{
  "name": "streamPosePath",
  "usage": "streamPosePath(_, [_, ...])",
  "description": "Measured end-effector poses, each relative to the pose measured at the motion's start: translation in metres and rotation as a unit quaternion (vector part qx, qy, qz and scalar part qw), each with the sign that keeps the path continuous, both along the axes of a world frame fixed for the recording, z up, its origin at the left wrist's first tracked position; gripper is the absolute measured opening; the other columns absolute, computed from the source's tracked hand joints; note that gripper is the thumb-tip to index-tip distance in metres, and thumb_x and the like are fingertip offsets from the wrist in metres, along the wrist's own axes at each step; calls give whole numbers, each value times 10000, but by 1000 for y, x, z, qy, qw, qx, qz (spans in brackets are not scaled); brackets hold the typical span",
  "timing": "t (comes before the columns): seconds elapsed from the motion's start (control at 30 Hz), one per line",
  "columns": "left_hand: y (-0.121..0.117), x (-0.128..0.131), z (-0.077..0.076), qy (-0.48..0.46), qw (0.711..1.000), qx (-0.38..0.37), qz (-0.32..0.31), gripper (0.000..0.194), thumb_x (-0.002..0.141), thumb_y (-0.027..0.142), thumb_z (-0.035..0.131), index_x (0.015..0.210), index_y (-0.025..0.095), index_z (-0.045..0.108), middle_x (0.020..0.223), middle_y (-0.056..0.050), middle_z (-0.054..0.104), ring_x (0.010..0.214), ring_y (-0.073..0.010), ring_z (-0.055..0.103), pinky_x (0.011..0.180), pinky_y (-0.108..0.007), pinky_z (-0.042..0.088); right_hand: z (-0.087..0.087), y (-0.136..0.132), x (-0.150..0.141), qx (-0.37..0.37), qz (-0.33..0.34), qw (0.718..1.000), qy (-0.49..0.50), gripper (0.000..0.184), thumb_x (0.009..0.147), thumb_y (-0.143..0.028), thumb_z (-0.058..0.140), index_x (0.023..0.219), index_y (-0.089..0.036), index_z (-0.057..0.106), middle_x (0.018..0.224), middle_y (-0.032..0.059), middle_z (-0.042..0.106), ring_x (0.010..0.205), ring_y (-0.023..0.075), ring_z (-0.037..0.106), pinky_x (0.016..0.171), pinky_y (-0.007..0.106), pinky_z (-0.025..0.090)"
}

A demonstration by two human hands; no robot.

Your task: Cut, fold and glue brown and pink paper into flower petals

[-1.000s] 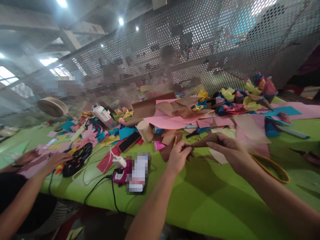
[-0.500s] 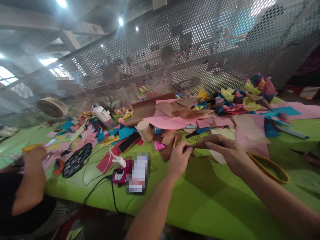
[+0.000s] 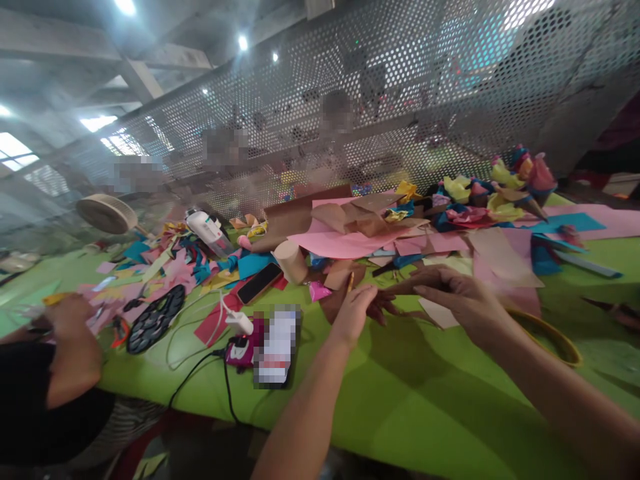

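Observation:
My right hand (image 3: 457, 293) pinches a piece of brown paper (image 3: 407, 285) between thumb and fingers, above the green table. The paper's narrow end points left, toward my left hand (image 3: 357, 310). That hand has its fingers stretched out and apart just below the paper's tip; whether it touches the tip I cannot tell. Under and behind the hands lie more brown paper pieces (image 3: 345, 272) and a cream sheet (image 3: 440, 313). Next to my right forearm rests a yellow tape ring (image 3: 555, 340).
A phone (image 3: 277, 347), a purple power strip (image 3: 244, 347) with cables and a dark phone (image 3: 259, 283) lie left. Behind are a tan paper roll (image 3: 290, 261), pink sheets (image 3: 340, 243) and crumpled-paper cones (image 3: 540, 180). A co-worker's arm (image 3: 75, 347) reaches in at far left.
My left hand's fingers have gone from pinched near the paper's tip to spread out. My right hand keeps the paper nearly in place. The co-worker's arm has shifted slightly right.

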State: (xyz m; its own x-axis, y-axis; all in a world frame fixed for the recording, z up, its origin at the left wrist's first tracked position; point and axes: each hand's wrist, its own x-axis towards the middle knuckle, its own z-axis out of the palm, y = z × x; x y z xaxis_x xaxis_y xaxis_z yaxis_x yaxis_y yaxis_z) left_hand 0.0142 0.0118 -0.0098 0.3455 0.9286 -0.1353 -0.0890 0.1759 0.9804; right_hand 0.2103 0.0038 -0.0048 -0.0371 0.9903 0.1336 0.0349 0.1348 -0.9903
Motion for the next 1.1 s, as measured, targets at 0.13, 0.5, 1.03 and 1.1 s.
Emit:
streamPosePath(0.13, [-1, 0, -2, 23, 1000, 3, 15, 408, 860, 566, 610, 755, 173, 635, 661, -41, 674, 562, -150, 584, 544, -280, 476, 2, -1, 0, 10, 22, 999, -29, 284, 752, -545, 773, 801, -268, 813, 936, 73, 737, 978, 277, 652, 909, 418, 513])
streamPosePath(0.5, [-2, 0, -9, 111, 991, 68, -25, 413, 909, 574, 561, 689, 226, 540, 610, 0, 560, 564, -154, 516, 535, -279, 392, 5, -1, -2, 40, -4, 997, -65, 278, 762, -547, 729, 733, -275, 782, 902, 74, 691, 1010, 293, 616, 964, 448, 486])
streamPosePath(1.03, [-5, 1, -8, 195, 972, 116, -63, 318, 987, 426, 452, 762, 210, 516, 681, 32, 494, 656, -134, 486, 642, -272, 401, -2, -3, -6, 68, 0, 991, -112, 397, 762, -643, 718, 780, -248, 749, 1001, 91, 626, 1031, 307, 618, 983, 459, 507])
streamPosePath(1.1, [-7, 2, -5, 217, 965, 138, -42, 294, 992, 381, 443, 753, 218, 495, 682, 29, 497, 687, -149, 497, 670, -278, 410, -3, -3, -7, 57, -11, 994, -94, 410, 744, -646, 739, 821, -244, 752, 1063, 100, 625, 1043, 312, 617, 926, 443, 545])
